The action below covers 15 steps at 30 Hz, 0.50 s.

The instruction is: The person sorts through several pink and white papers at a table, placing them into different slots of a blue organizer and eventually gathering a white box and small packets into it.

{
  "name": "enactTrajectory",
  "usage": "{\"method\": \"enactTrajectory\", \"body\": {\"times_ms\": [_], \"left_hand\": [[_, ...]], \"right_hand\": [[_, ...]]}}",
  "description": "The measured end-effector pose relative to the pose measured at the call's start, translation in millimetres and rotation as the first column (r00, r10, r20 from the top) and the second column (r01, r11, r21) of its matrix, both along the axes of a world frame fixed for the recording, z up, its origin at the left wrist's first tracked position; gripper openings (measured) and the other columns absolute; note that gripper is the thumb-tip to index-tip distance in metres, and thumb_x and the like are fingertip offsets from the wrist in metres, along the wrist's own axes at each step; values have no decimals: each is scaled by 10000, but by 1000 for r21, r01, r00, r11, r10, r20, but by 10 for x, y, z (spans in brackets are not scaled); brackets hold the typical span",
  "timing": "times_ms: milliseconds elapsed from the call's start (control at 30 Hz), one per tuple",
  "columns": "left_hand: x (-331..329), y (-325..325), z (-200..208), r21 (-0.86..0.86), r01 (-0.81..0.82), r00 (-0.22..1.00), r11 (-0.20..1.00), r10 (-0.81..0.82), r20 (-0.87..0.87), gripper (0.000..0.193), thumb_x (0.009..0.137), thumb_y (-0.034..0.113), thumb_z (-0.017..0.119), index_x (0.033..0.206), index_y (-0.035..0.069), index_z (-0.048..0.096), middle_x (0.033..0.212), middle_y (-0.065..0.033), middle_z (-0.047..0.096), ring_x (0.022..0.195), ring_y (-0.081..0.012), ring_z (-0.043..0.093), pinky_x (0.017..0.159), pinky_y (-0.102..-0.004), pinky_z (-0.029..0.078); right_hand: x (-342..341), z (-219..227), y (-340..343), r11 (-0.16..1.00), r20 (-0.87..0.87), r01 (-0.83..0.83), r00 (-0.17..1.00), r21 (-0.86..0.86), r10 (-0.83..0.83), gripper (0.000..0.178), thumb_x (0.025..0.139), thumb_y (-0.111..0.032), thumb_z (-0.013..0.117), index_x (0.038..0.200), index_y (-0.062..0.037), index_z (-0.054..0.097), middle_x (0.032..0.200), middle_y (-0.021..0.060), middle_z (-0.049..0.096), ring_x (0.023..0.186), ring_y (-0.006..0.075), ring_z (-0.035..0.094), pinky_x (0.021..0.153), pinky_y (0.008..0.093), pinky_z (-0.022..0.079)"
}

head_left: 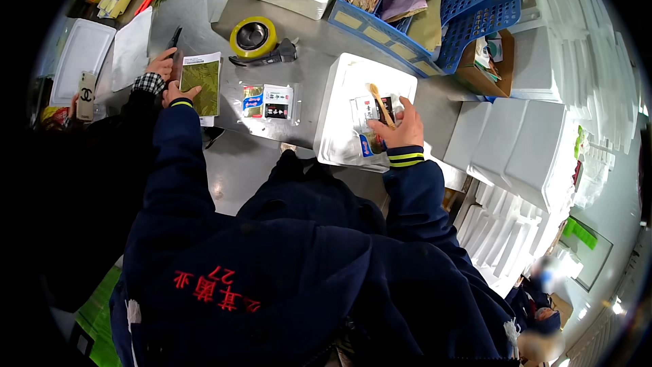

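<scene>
My left hand [180,94] grips the left edge of a green patterned booklet [206,88], its thumb across the front. White paper shows at the booklet's top and bottom edges. On the right, my right hand [401,127] reaches into a white foam box [333,105], thumb and fingers apart around a small wooden tool [374,90], spoon- or brush-like. The tool's lower end runs toward my palm. Beneath it lie small packets, partly hidden, one blue and green [367,146]. Between my hands, a clear pouch [267,102] with printed packets lies on the metal table.
A yellow tape roll with a dispenser [252,36] sits beyond the pouch. Blue baskets [414,54] stand at the back right, near stacked foam boxes [519,139]. At my left, another person's hand [161,66] holds a black tool; a phone [85,96] is farther left.
</scene>
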State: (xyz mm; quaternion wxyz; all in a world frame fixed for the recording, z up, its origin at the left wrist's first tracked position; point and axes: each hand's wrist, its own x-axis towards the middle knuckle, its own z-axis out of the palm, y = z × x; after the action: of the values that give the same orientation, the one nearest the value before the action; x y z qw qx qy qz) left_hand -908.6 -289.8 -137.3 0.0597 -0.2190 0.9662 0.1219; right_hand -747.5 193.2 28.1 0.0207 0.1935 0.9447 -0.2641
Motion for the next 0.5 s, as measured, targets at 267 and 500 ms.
{"method": "enactTrajectory", "body": {"times_ms": [267,500], "left_hand": [[130,-113,-3,143,158,893,977,-79,-443,232,668,182,695,849,87,587,746,-108,614,709,-245,602,668,-328,457],[461,310,730,346,60,861,936,127,-492,184,758,188,621,880,76,543,743,-111,605,672,-201,585,661,-312,460]], "right_hand": [[35,26,-21,986,-24,110,993,-126,-114,605,527,-320,802,965,1,535,719,97,568,611,193,534,583,302,456],[28,-222,228,921,-61,14,997,-388,-41,364,606,-259,772,701,-4,530,549,19,491,491,98,444,476,256,381]]}}
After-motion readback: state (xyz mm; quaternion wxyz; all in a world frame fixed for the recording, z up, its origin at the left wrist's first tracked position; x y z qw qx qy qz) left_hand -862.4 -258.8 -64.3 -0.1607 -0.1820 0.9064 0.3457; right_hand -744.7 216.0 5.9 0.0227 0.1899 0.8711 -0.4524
